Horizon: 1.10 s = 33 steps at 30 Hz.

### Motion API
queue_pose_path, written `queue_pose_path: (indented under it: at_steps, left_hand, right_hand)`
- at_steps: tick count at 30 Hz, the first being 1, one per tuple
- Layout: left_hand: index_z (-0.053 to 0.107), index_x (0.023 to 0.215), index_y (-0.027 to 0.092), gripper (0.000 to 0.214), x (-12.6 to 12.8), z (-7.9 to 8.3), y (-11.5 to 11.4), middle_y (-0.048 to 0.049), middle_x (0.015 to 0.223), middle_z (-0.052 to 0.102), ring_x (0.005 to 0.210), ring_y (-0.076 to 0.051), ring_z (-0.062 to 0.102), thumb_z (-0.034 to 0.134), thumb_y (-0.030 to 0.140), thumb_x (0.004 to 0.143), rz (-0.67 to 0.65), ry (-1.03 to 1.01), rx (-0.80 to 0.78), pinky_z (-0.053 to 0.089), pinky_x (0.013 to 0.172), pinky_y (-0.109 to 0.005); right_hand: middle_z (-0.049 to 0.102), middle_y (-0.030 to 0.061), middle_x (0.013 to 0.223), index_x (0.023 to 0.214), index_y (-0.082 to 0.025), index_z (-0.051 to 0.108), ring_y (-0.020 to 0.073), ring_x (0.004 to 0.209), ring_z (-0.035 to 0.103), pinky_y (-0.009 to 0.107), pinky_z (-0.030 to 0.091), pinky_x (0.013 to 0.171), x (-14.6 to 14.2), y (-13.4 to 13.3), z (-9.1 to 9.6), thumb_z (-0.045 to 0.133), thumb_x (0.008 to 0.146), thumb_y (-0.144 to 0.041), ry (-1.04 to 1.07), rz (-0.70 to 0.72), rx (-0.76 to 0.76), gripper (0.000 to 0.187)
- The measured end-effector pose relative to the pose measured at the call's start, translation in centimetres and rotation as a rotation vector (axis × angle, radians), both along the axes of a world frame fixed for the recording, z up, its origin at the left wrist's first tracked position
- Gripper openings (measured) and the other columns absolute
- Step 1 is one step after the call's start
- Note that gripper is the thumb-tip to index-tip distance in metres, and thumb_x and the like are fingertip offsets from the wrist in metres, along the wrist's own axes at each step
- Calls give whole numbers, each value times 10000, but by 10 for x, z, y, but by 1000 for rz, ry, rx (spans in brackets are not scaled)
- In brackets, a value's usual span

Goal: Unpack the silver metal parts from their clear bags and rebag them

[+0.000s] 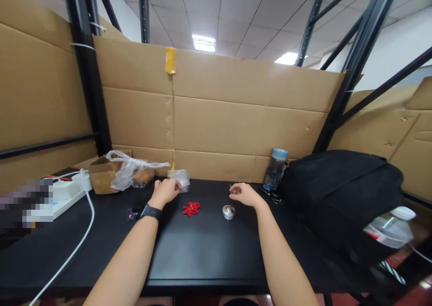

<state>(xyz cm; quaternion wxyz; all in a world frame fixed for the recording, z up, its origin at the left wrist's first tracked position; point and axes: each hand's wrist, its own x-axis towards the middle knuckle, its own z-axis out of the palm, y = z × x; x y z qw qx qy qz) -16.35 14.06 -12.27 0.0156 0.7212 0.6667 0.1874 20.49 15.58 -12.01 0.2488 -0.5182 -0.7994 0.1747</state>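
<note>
My left hand (166, 191) rests on the black table (202, 252) with its fingers curled on a small clear plastic bag (181, 178). A dark watch sits on that wrist. My right hand (245, 193) lies further right, its fingers pinched on a small dark object (235, 190) that I cannot make out. Between the hands lies a little heap of red pieces (191, 208). A small round silver metal part (228, 212) sits just in front of my right hand.
A black backpack (340, 198) fills the right side, with a blue-capped bottle (276, 170) beside it. At the left stand a brown paper bag (103, 175), a clear plastic bag with food (135, 173), a white power strip (65, 193) and its cable (81, 238). Cardboard walls (216, 130) surround the table.
</note>
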Motion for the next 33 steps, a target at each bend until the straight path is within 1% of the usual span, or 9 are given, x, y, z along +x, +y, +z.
queue_pose_path:
  at_steps: [2, 5, 7, 9, 15, 20, 26, 30, 33]
  left_hand:
    - [758, 886, 283, 166, -2, 5, -1, -27, 950, 780, 1007, -271, 666, 611, 254, 815, -1, -32, 75, 333, 913, -412]
    - [749, 937, 282, 187, -2, 12, -2, -39, 1026, 767, 1085, -278, 616, 574, 298, 870, 26, -96, 346, 308, 929, -420]
    - [736, 969, 269, 216, 1, 12, -3, -52, 1084, 752, 1140, -276, 574, 530, 317, 921, 56, -134, 523, 284, 954, -433]
    - [729, 988, 262, 234, 5, 6, -1, -58, 1091, 748, 1152, -271, 550, 504, 318, 951, 64, -142, 591, 262, 972, -446]
    - [735, 999, 267, 238, 13, -24, 15, -66, 1066, 746, 1154, -276, 523, 504, 303, 950, 28, -74, 462, 273, 952, -454]
    - [734, 1023, 304, 247, 9, -35, 25, -59, 1067, 735, 1176, -303, 518, 621, 255, 809, -6, -3, 272, 316, 941, -449]
    - [703, 1122, 346, 407, 8, -33, 21, -50, 1199, 698, 1231, -338, 462, 674, 286, 720, -32, 46, 112, 321, 968, -485]
    - [668, 1182, 342, 439, 16, -25, 13, -48, 1310, 645, 1248, -337, 437, 670, 304, 745, -69, 21, 128, 320, 971, -489]
    - [650, 1211, 327, 420, 27, -17, 6, -68, 1316, 633, 1255, -341, 436, 653, 342, 791, -141, -25, 184, 326, 985, -493]
  right_hand:
    - [727, 59, 904, 957, -160, 749, 155, 729, 627, 267, 466, 707, 3, 3, -3, 730, 755, -268, -5, -53, 55, 230]
    - [724, 71, 938, 957, -165, 749, 178, 790, 637, 289, 479, 764, 6, 8, -5, 708, 763, -228, -5, -143, 175, 208]
    - [715, 79, 966, 964, -171, 745, 193, 851, 643, 298, 485, 807, 8, 11, -6, 686, 778, -212, 2, -186, 239, 199]
    - [704, 90, 997, 978, -169, 740, 204, 908, 647, 304, 487, 843, 8, 14, -9, 662, 797, -202, -2, -212, 266, 200]
    - [689, 100, 1159, 1148, -174, 690, 205, 1074, 635, 293, 459, 940, 12, 18, -19, 563, 794, -84, -94, -267, 122, 387]
    - [718, 71, 1144, 1083, -234, 720, 251, 1069, 648, 351, 450, 933, 12, 15, -24, 703, 730, -199, -148, -274, 31, 355]
    - [722, 88, 1120, 981, -250, 736, 337, 1148, 580, 505, 351, 976, -6, 10, -26, 717, 744, -598, -239, -356, -23, 421]
    - [735, 65, 1065, 895, -250, 746, 293, 1116, 584, 455, 349, 939, -17, 9, -26, 661, 851, -379, -242, -378, 38, 160]
    - [741, 58, 1037, 886, -246, 758, 245, 1014, 626, 387, 392, 891, -20, 8, -21, 625, 874, -276, -98, -288, 113, 137]
